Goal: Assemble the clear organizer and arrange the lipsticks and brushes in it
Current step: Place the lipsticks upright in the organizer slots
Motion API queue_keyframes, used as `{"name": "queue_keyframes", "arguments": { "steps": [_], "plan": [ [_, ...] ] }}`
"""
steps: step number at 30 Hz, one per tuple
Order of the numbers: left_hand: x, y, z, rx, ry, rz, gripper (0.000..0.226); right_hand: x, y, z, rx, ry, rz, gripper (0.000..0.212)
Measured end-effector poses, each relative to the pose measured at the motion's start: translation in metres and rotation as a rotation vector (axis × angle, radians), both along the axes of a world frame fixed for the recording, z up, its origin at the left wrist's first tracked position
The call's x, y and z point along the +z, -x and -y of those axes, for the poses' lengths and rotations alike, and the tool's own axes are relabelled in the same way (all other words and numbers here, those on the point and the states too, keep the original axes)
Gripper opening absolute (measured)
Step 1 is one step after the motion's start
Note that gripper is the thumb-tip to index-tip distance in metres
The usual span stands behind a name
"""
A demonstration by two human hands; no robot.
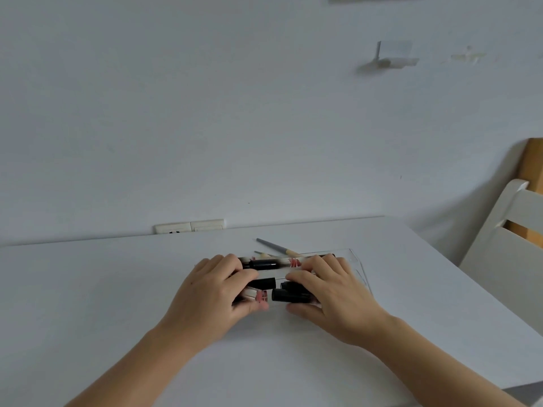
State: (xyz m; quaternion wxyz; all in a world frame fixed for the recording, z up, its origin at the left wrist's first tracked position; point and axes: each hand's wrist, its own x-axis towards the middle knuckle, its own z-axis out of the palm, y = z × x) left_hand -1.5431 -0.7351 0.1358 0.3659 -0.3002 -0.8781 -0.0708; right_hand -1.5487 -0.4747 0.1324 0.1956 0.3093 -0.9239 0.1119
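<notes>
A clear organizer (357, 261) lies on the white table (117, 289), holding several lipsticks with black caps. One lipstick (266, 264) lies along the far side, others (289, 295) nearer me. My left hand (214, 292) covers the organizer's left end, with fingers on a pink-banded lipstick (258, 296). My right hand (329, 295) rests over its right half, fingers curled on the black lipsticks. A grey-handled brush (273, 246) lies just behind the organizer, and a second brush tip (263, 254) shows beside it.
A white wall rises right behind the table, with a socket plate (189, 226) at the table's far edge. A white chair (511, 239) stands at the right. The table's right edge runs diagonally toward me.
</notes>
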Motion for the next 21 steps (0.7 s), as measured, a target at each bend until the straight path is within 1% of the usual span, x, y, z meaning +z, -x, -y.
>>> {"name": "queue_keyframes", "arguments": {
  "steps": [2, 3, 7, 11, 15, 18, 21],
  "plan": [
    [0.002, -0.003, 0.0, 0.01, 0.014, 0.025, 0.056, -0.001, 0.0, -0.001, 0.009, 0.009, 0.009, 0.051],
    [0.003, -0.004, 0.0, 0.009, 0.017, 0.03, 0.058, -0.002, 0.0, -0.001, 0.012, 0.021, 0.001, 0.052],
    [0.003, -0.007, 0.002, -0.023, 0.037, 0.055, 0.052, -0.007, 0.002, -0.003, 0.029, 0.063, -0.036, 0.053],
    [0.0, -0.011, 0.005, -0.02, 0.087, 0.102, 0.056, -0.011, 0.003, -0.003, 0.032, 0.08, -0.066, 0.051],
    [0.0, -0.013, 0.003, -0.023, 0.081, 0.062, 0.045, -0.013, 0.003, -0.003, 0.04, 0.09, -0.107, 0.046],
    [-0.001, -0.014, 0.002, -0.025, 0.036, 0.016, 0.048, -0.013, 0.003, -0.003, 0.033, 0.091, -0.122, 0.043],
    [-0.004, -0.014, 0.002, -0.027, 0.033, -0.017, 0.051, -0.014, 0.003, -0.003, 0.029, 0.092, -0.119, 0.042]
  ]
}}
